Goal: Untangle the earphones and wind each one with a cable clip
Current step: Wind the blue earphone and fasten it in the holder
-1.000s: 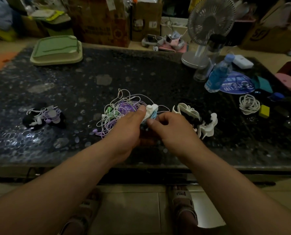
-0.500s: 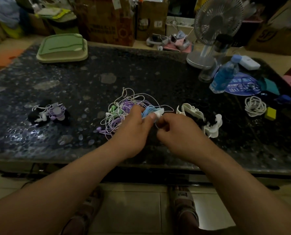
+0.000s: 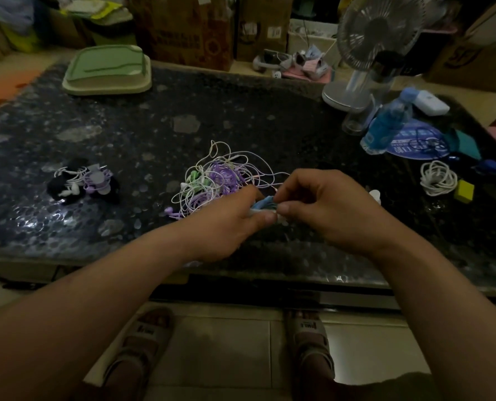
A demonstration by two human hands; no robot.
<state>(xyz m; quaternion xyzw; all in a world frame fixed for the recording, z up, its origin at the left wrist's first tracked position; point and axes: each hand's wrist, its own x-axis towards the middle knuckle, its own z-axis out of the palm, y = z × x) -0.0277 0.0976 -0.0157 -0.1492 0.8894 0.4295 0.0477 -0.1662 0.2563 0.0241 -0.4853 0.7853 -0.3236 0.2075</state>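
Observation:
A tangle of white, purple and green earphones (image 3: 215,180) lies on the dark speckled table (image 3: 160,134). Just right of it my left hand (image 3: 229,224) grips a white cable clip with a blue earphone cable (image 3: 262,204) wound on it. My right hand (image 3: 324,206) pinches the same blue cable from the right, thumb and fingers curled. The pile of spare white clips is mostly hidden behind my right hand; one clip (image 3: 375,195) peeks out. Wound earphones on clips (image 3: 84,183), black, white and purple, lie at the left.
A coiled white cable (image 3: 438,178) and a yellow block (image 3: 464,191) lie at the right. A blue bottle (image 3: 387,125), a desk fan (image 3: 365,50) and a clear cup stand at the back right. A green lidded tray (image 3: 107,70) sits at the back left.
Both hands shifted slightly toward me and right with the clip and blue cable. My right hand now covers most of the spare clip pile. The camera tilted down.

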